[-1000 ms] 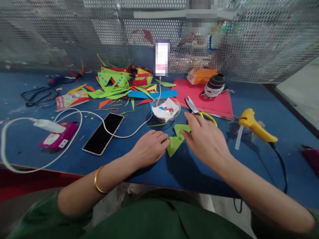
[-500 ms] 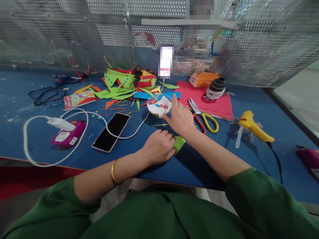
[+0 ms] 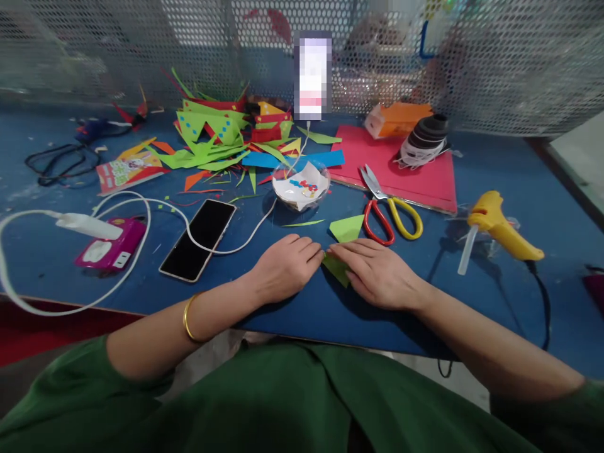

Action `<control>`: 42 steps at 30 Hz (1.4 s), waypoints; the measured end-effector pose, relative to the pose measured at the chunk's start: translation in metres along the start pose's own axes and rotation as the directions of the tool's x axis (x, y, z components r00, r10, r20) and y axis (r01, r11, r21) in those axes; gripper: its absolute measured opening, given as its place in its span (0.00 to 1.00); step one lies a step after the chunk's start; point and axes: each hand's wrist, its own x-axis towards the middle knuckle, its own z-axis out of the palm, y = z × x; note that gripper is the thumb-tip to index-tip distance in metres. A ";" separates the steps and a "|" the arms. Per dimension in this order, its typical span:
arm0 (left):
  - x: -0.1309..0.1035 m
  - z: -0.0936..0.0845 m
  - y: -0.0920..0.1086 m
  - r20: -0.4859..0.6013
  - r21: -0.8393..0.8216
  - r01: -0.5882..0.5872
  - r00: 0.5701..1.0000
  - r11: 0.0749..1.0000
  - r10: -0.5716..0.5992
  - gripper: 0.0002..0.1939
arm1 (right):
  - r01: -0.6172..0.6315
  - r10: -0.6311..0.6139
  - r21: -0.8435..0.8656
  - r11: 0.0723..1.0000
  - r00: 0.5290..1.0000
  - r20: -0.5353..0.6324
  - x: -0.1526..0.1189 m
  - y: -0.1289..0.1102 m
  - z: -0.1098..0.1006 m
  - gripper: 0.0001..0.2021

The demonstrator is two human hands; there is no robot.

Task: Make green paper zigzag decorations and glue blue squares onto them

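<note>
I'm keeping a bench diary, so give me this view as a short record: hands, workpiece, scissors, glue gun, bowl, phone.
Left hand: fingertips at the workpiece's edge; contact unclear
Right hand: over the workpiece, partly hiding it
Workpiece: green paper, showing above and below the right hand
Scissors: blades on red card, handles on the blue table
Glue gun: yellow, lying at the right
Bowl: clear, holding white paper and small coloured bits
Phone: lying flat, dark screen, white cable across it
</note>
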 end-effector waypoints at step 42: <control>0.050 -0.016 -0.014 0.283 -0.224 0.410 0.895 0.884 -0.344 0.11 | -0.457 0.467 -0.143 0.878 0.883 0.043 0.033 0.036 0.001 0.15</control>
